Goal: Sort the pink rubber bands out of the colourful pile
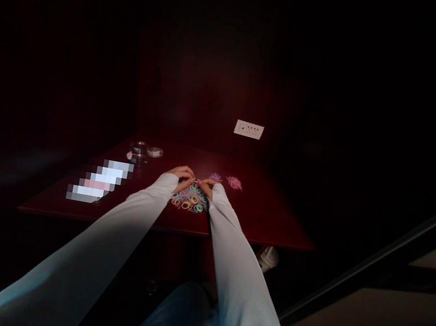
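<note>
A heap of small colourful elastic bands, mixed with some larger rings, lies near the front of the dark red table. Over the far side of this heap, my left hand is closed, thumb and fingers brought together. My right hand faces it from the other side, its fingers also pinched. The fingertips nearly meet, and whatever is between them is too small to make out. Beyond my right hand sit a little purple pile of bands and a pink pile of bands.
A clear jar stands at the back left of the table, beside a round lid. A blurred bright rectangle lies at the left. A white socket plate is on the back wall. Under the right edge, a whitish object shows.
</note>
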The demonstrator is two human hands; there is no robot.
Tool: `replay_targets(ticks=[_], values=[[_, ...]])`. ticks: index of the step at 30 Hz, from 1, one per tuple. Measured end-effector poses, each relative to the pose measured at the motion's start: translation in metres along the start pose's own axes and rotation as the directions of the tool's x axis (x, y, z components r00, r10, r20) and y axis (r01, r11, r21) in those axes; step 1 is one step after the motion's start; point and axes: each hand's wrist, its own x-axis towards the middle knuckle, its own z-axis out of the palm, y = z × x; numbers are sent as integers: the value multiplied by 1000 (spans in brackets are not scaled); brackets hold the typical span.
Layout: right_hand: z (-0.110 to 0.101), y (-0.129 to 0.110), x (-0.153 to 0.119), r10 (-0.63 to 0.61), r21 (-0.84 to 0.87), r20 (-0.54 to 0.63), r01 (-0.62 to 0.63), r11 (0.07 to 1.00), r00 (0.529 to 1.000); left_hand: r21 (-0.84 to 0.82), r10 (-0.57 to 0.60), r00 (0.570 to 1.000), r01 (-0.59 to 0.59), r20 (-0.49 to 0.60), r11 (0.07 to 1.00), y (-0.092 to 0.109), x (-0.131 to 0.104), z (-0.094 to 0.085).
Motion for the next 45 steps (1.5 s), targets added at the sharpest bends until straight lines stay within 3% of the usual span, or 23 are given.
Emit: replay_targets(ticks=[5,22,28,34,45], values=[[0,-2,-2,90,-9,-30,-90,996,996,-11,10,1000,-10,-10,1000,-2,1,1],[0,-13,-5,63,-32,-74,-66,997,995,-50,-28,1000,28,8,998,10,3,-5],[-2,-15,-7,68,5,-103,-68,998,992,-65,-66,997,64,-34,996,4,4,-6],[-5,-14,-6,98,150,-142,-76,986,985,-76,-100,992,94,-79,993,-6,5,-10],[-18,-12,-3,42,76,-228,-26,997,973,-85,-159,969,145,-188,986,1,7,-13]])
